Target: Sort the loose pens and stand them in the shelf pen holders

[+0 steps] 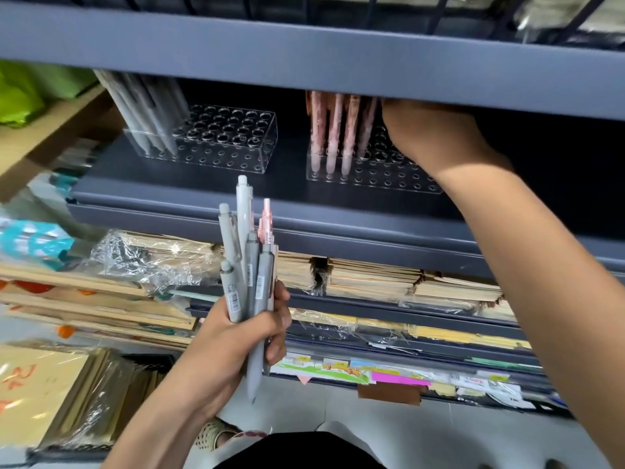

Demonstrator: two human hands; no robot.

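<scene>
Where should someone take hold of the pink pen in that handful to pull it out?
Pinch the pink pen at its clicker end, coming from above on the right: that end stands clear beside the grey pens, while its barrel is buried in the left hand.

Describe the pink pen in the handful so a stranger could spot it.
In front of the grey shelf, the left hand grips a bunch of pens upright. The pink pen stands at its right edge, the only pink among greys.
</scene>
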